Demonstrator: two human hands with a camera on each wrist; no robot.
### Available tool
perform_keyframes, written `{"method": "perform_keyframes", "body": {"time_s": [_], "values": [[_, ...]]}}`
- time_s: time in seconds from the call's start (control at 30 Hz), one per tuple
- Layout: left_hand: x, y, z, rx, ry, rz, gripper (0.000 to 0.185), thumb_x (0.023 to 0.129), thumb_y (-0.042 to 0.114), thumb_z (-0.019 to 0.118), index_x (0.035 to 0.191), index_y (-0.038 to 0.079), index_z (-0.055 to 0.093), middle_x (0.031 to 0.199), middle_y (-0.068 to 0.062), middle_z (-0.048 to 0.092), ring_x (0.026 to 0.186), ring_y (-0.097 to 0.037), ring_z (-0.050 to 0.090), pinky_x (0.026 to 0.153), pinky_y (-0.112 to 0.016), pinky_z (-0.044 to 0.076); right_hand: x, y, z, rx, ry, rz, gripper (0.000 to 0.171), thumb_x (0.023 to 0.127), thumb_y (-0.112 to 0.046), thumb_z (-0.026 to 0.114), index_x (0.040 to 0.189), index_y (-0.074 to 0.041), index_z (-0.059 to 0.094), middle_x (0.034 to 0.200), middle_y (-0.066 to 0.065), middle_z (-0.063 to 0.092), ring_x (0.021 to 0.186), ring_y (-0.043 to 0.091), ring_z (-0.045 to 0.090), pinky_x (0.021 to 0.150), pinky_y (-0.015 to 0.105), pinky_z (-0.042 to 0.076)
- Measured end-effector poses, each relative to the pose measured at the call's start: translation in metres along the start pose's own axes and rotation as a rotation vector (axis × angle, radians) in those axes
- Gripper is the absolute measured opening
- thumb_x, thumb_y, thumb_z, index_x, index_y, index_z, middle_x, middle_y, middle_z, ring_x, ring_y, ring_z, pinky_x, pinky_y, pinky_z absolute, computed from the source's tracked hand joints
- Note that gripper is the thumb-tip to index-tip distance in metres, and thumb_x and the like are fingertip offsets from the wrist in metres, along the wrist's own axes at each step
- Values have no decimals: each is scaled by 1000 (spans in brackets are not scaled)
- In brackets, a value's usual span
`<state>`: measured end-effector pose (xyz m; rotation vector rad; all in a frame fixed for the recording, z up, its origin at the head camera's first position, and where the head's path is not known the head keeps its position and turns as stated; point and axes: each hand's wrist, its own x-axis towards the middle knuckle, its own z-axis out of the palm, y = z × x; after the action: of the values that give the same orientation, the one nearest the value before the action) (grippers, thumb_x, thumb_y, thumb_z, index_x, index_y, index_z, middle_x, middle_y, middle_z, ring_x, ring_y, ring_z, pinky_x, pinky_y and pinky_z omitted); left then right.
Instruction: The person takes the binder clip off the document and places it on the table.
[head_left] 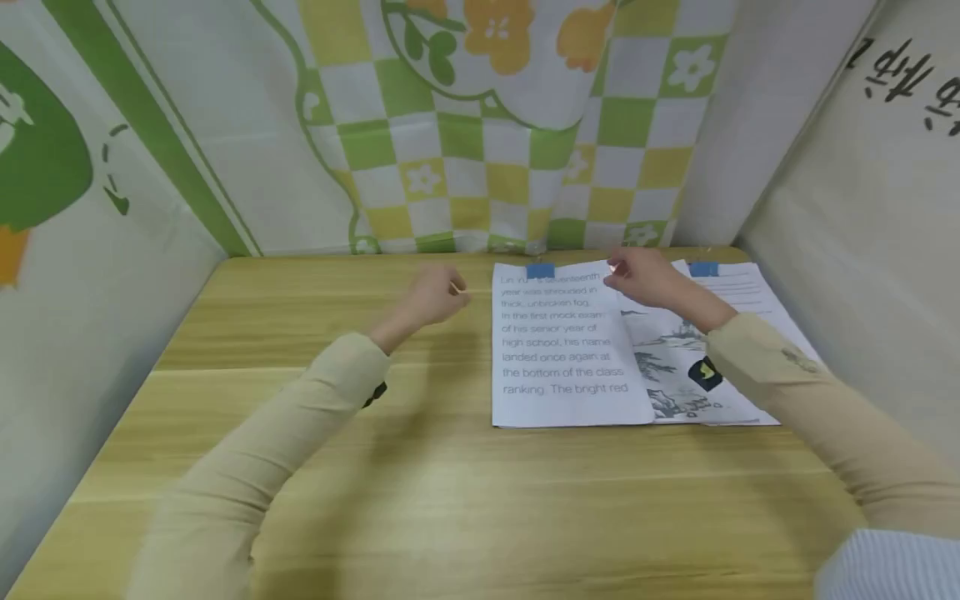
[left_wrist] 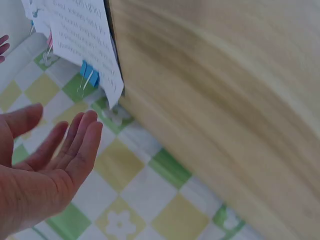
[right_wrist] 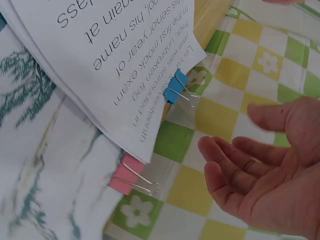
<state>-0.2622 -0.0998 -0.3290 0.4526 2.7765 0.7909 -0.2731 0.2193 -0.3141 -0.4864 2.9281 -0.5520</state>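
Both hands hold nothing. My left hand point(head_left: 431, 298), fingers loosely bent, hovers over the table just left of a printed text stack point(head_left: 562, 354). A blue binder clip point(head_left: 540, 271) grips that stack's top edge; in the left wrist view the hand point(left_wrist: 55, 165) is apart from it. My right hand point(head_left: 647, 277) is near the stack's top right corner. Its fingers point(right_wrist: 227, 167) are relaxed and apart from the papers in the right wrist view. A pink binder clip point(right_wrist: 128, 175) holds the ink-landscape sheets point(head_left: 667, 387), partly covered by the text stack.
Lined sheets point(head_left: 742, 292) with another blue binder clip point(head_left: 703, 268) lie at the far right, under the right forearm. A dark sticker-like patch point(head_left: 705, 374) shows beside the right sleeve. A checkered curtain point(head_left: 465, 167) hangs behind the wooden table point(head_left: 420, 500), with pale walls at both sides.
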Motion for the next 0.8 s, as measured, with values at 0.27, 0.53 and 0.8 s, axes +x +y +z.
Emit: {"method": "perform_keyframes", "body": {"time_s": [0.27, 0.53, 0.8], "values": [[19, -5, 38, -379, -6, -248, 22, 81, -2, 52, 93, -11, 68, 82, -19, 68, 68, -25, 63, 77, -38, 59, 14, 37, 10, 285, -11, 280, 23, 88, -5, 54, 101, 13, 61, 89, 21, 66, 71, 22, 65, 60, 28, 55], [33, -10, 57, -577, 6, -441, 22, 82, -6, 57, 103, -11, 61, 96, -22, 66, 71, -22, 63, 77, -32, 60, 34, 56, 33, 433, -91, 467, 6, 83, 0, 55, 78, 3, 57, 64, 3, 60, 58, 11, 59, 59, 25, 56], [41, -8, 66, -649, -14, -463, 27, 83, -7, 60, 109, -11, 56, 105, -26, 66, 75, -23, 66, 77, -32, 60, 46, 66, 47, 416, -100, 548, 5, 82, 0, 58, 85, 4, 57, 69, 6, 61, 54, 11, 60, 57, 24, 55]]}}
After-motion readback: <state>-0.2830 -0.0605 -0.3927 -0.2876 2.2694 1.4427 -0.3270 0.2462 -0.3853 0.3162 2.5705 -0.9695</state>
